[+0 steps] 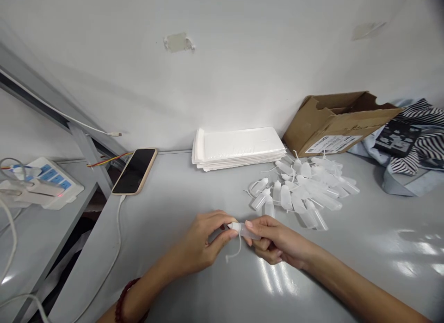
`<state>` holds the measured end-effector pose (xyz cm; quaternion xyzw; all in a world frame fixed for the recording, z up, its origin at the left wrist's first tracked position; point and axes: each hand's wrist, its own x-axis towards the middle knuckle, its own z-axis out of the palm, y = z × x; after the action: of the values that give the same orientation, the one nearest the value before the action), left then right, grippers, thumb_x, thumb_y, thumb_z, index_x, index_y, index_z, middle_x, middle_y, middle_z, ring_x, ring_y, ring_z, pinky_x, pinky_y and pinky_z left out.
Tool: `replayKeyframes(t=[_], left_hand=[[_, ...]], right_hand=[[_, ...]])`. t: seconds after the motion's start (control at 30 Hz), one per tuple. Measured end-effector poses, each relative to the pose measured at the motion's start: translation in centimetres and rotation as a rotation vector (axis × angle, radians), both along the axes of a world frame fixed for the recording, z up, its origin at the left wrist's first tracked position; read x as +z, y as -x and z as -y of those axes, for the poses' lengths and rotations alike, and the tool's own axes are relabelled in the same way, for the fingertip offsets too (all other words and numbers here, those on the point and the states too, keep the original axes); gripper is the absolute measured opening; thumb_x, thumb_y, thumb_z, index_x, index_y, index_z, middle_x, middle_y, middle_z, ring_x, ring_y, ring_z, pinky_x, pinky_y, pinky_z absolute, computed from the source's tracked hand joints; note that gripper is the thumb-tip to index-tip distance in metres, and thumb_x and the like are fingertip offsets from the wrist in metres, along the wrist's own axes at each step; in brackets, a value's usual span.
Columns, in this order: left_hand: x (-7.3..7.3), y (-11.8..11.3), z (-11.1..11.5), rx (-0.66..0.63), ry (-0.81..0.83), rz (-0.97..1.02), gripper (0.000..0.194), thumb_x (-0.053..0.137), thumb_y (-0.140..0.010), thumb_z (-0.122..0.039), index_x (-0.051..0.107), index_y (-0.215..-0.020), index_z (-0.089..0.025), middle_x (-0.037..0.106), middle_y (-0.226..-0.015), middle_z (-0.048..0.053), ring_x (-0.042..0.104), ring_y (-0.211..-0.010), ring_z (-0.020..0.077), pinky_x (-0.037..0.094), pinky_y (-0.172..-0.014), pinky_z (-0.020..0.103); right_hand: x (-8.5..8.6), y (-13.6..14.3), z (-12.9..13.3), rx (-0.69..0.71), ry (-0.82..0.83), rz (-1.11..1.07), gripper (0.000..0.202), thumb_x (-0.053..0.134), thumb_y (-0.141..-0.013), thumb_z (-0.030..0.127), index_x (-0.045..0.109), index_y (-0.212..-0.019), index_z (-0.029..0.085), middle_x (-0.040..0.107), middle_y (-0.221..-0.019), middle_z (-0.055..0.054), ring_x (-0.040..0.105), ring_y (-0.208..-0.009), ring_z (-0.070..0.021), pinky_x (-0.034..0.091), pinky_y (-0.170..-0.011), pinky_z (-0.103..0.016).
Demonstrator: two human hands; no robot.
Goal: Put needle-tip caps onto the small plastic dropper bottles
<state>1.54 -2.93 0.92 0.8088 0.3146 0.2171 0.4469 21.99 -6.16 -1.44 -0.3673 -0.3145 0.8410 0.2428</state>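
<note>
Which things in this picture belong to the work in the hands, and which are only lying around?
Belongs to the work:
- small bottle, in the right hand
- white tip, in the left hand's fingers
- pile of similar bottles

Apparently just lying around:
- phone
- stack of white packets
- striped cloth

Unclear: cardboard box.

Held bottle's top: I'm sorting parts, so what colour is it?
The top is white; the head view shows it.
</note>
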Motion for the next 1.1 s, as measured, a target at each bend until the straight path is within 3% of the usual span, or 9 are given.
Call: replayKeyframes(t=[0.1,0.33,0.5,0.6,0.73,0.87,1.1], left_hand=[[-0.4,0.0,-0.1,0.046,0.047,-0.004,0.018,0.05,-0.089,-0.021,0.063,-0.099,-0.014,0.065,-0.089,0.006,0.058,-0.081,0.0152,0.044,-0.077,0.025],[-1.8,-0.1,-0.5,0.303,0.265,-0.012,0.027,0.045,-0.088,-0.026,0.058,-0.108,-0.014,0.066,-0.083,0.005,0.062,-0.077,0.0161,0.047,-0.071,0.026],[-1.8,-0.3,-0.1,0.293,0.28,0.004,0.027,0.047,-0.082,-0.02,0.061,-0.104,-0.013,0.068,-0.084,0.007,0.064,-0.077,0.0173,0.049,-0.07,0.026],[-1.4,-0.4,0.2,0.332,0.304,0.024,0.029,0.052,-0.083,-0.027,0.062,-0.106,-0.015,0.069,-0.087,0.006,0.064,-0.082,0.0185,0.05,-0.075,0.028],[-1.3,-0.3,0.1,0.474,0.256,0.008,0.031,0.048,-0.086,-0.036,0.066,-0.101,-0.015,0.067,-0.076,0.004,0.061,-0.07,0.0158,0.049,-0.066,0.025],[-1.4,0.2,-0.2,0.558,0.168,0.068,0.028,0.051,-0.086,-0.036,0.068,-0.097,-0.017,0.065,-0.075,0.002,0.057,-0.065,0.0126,0.049,-0.064,0.023],[-0.6,0.3,-0.1,0.629,0.22,0.07,0.024,0.062,-0.079,-0.038,0.07,-0.093,-0.02,0.065,-0.076,0.0,0.061,-0.068,0.0136,0.05,-0.066,0.024]], right_hand=[[0.0,0.0,0.0,-0.018,0.014,-0.017,0.034,0.056,-0.086,0.045,0.054,-0.071,0.014,0.021,-0.044,0.012,0.018,-0.034,-0.0019,0.015,-0.034,-0.017],[-0.6,0.7,0.3,-0.192,-0.117,-0.012,0.029,0.052,-0.088,0.046,0.053,-0.087,0.017,0.036,-0.053,0.009,0.035,-0.036,-0.0031,0.028,-0.039,-0.019],[-0.9,1.2,0.7,-0.223,-0.315,0.09,0.03,0.048,-0.09,0.047,0.049,-0.089,0.017,0.047,-0.06,0.007,0.046,-0.04,-0.0036,0.031,-0.047,-0.02],[-0.9,1.4,0.9,-0.242,-0.321,0.134,0.032,0.047,-0.09,0.048,0.048,-0.083,0.017,0.047,-0.059,0.007,0.047,-0.041,-0.0044,0.032,-0.049,-0.021],[-1.0,1.5,1.1,-0.306,-0.306,0.168,0.033,0.049,-0.089,0.047,0.052,-0.083,0.015,0.051,-0.056,0.005,0.048,-0.04,-0.0058,0.032,-0.047,-0.021],[-0.9,1.2,1.2,-0.368,-0.343,0.153,0.03,0.052,-0.088,0.044,0.057,-0.086,0.014,0.057,-0.061,0.001,0.052,-0.045,-0.0081,0.039,-0.049,-0.023],[-0.4,0.8,1.2,-0.417,-0.408,0.203,0.03,0.052,-0.088,0.042,0.057,-0.076,0.015,0.058,-0.067,-0.001,0.053,-0.048,-0.0078,0.041,-0.05,-0.023]])
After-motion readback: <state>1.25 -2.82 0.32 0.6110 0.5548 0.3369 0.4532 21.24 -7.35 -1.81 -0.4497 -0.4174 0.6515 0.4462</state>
